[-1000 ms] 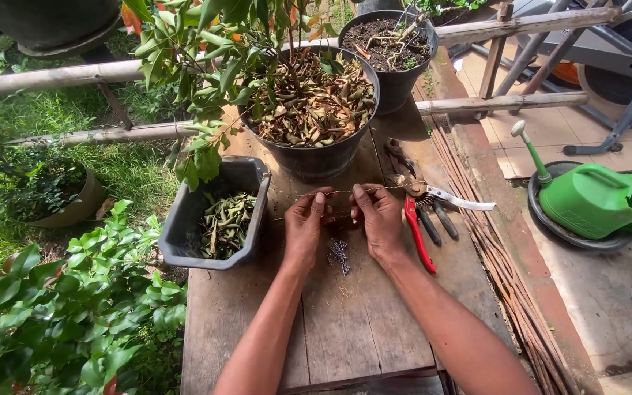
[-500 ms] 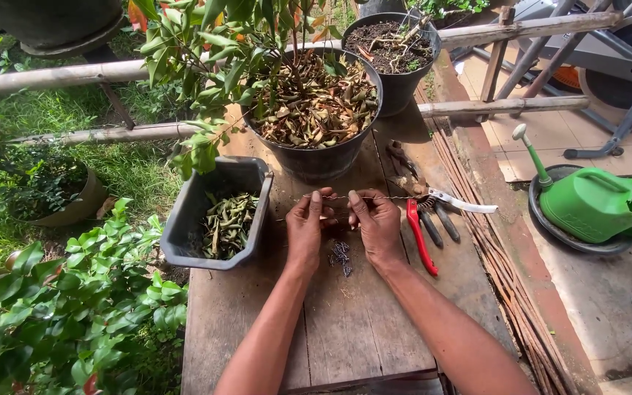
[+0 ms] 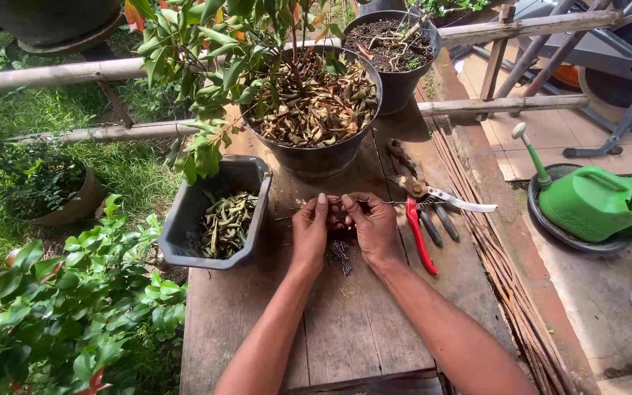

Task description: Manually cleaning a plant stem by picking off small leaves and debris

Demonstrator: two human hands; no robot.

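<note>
A weathered wooden plank bench [image 3: 345, 322] is seen from above. At its far end a large black plastic pot [image 3: 321, 157] is set, filled with dry brown leaves and a green leafy shrub; a smaller black pot of dark soil [image 3: 396, 80] is placed just behind it to the right. A dark grey rectangular plastic tub [image 3: 184, 227], holding curled green leaf cuttings, is positioned at the bench's left edge. A green plastic watering can [image 3: 597, 201] is seated on a dark round tray on the ground, well apart to the right. Red-handled pruning shears [image 3: 422, 219] are laid just right of the hands.

The left hand [image 3: 310, 232] and the right hand [image 3: 373, 225] are held together above the bench centre, fingertips pinched shut on a thin length of wire [image 3: 374, 201], which is run rightward towards the shears. A small pile of short dark wire pieces [image 3: 340, 254] is lying on the bench directly beneath the hands.
</note>
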